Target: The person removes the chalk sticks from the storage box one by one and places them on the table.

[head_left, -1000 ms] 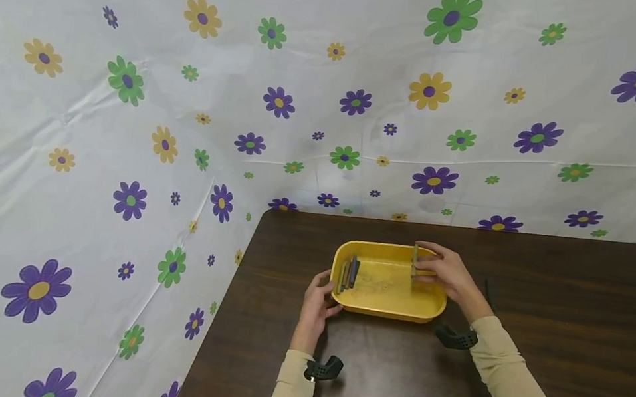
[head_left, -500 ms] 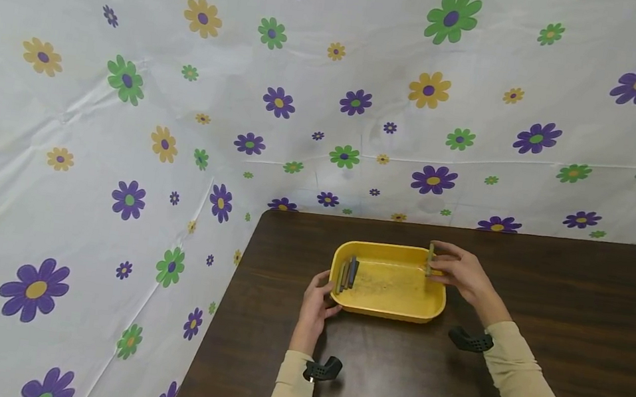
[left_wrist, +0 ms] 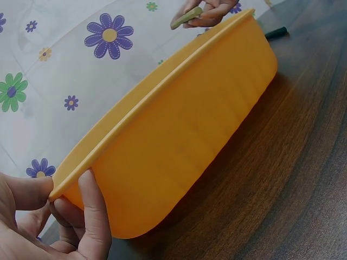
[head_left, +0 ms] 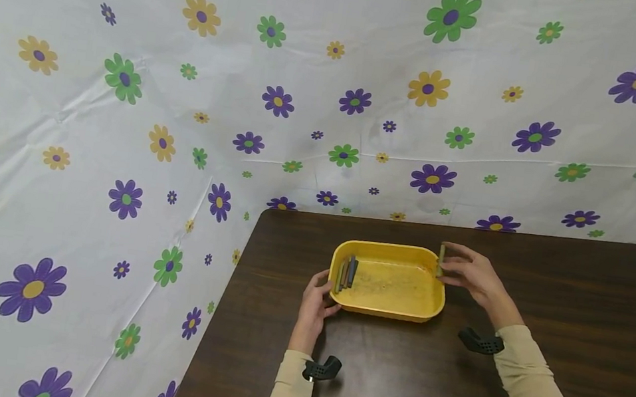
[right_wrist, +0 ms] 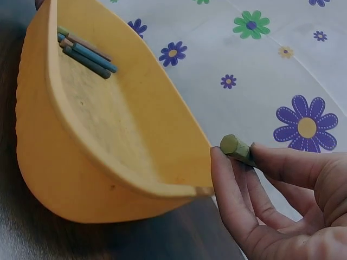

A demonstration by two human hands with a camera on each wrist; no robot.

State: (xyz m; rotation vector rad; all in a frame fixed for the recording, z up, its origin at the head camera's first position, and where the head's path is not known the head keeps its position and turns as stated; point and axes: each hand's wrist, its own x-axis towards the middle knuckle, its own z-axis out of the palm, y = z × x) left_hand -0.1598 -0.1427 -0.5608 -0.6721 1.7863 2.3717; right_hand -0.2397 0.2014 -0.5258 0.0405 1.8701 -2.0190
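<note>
Fingers of the right hand pinch a short green stick by its sides, its faceted end toward the right wrist camera, at the right end of a yellow tray. Seen from the head, the stick lines up with the rim near the far corner; whether it is over the rim or just past it cannot be told, though the left wrist view shows it held up above the wall. The stick looks brittle, so a light, even pinch with the fingertips well apart along its length would suit it best, and enough height to keep it from knocking the rim. At the opposite end, the left hand grips the rim, one finger against the outer wall, a hold well placed to stop the tray sliding should the right hand brush it. Inside, near that left hand, several sticks in blue, brown and green lie side by side against the tray's left end, best left undisturbed by keeping the tray level. Behind the right hand, a black wrist mount hangs near the tray and deserves clearance. Below all of it spreads a dark wood-grained bench; beyond, a flower-printed sheet.
</note>
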